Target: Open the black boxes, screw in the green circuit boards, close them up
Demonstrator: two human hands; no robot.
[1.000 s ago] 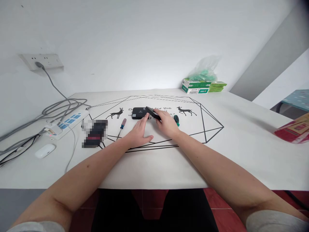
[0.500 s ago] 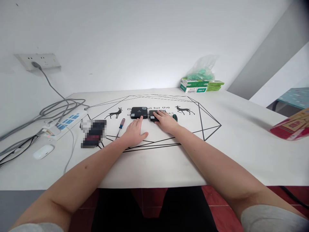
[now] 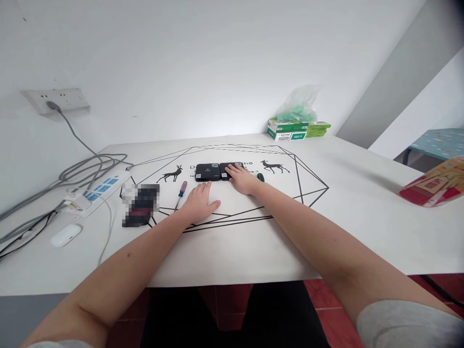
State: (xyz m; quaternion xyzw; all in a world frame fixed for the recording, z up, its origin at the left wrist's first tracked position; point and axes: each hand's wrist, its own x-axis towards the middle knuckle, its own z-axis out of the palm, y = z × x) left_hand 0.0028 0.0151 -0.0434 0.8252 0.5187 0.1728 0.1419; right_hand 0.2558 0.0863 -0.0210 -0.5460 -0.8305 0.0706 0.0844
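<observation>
Resting flat on the bench [image 3: 326,232], the left hand [image 3: 199,203] lies palm down with its fingers [image 3: 208,186] spread and released, holding nothing; a screwdriver with a red and blue handle [image 3: 181,192] lies just beside it on the left, apart from it. Just beyond its fingertips sits a small black box [image 3: 207,172], closed face up, and touching that box on the right is a second black piece [image 3: 227,170] of like size. The right hand [image 3: 242,179] covers the near part of that second piece, fingers laid loosely over it and pressing down, not clenched around it. A green-handled screwdriver [image 3: 260,177] pokes out just right of that hand.

As a judgement, the step in hand looks like settling the two black parts side by side; any further move would call for a free hand on one of the screwdrivers while the other steadies the parts.

At the far left a wall socket [image 3: 54,99] feeds grey cables [image 3: 79,166] down to a power strip [image 3: 97,188], with a white mouse [image 3: 66,235] nearer. The bench carries a white cover printed with black lines and deer. Green boxes under a plastic bag [image 3: 295,128] stand at the far edge, and a red carton [image 3: 433,186] lies at the right. White walls close the room.
</observation>
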